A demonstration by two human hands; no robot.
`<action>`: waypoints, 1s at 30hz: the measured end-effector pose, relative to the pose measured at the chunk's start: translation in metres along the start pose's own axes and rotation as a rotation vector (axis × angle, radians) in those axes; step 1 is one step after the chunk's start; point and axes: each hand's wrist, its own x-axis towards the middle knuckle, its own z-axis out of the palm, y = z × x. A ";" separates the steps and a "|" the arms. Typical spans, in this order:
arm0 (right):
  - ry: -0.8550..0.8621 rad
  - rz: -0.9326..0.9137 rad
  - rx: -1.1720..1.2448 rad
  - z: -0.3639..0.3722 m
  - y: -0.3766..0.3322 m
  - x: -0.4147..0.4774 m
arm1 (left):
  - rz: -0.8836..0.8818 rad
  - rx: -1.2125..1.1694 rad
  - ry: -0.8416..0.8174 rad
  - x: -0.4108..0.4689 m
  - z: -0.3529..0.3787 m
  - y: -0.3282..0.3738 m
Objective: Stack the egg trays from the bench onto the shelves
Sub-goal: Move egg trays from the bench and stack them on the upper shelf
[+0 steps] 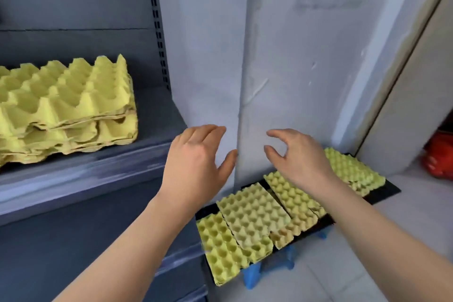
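Head view: left hand (pixel 196 154) and right hand (pixel 299 154) hang empty, fingers loose, above the trays (pixel 252 213) on the bench (pixel 389 191). Better to grasp one tray by opposite edges (they overlap) and lift it level toward the shelf (pixel 73 167).

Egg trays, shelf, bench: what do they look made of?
Egg trays: moulded paper pulp, matte yellow; soft, ragged edges show in the stack at left.
Shelf: probably painted metal, grey with a slight sheen; a slotted upright stands behind it.
Bench top: thin black board, material unclear; its blue legs look like plastic.
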 end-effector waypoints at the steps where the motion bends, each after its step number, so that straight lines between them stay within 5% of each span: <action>1: -0.012 0.014 -0.012 0.001 0.021 -0.002 | -0.002 -0.012 -0.030 0.002 0.019 0.011; 13: -0.263 0.120 -0.026 0.079 0.252 0.002 | -0.299 -0.002 -0.406 -0.037 0.256 0.074; 30: -0.603 0.291 0.014 0.331 0.387 0.048 | -0.920 -0.004 -0.856 -0.116 0.486 -0.032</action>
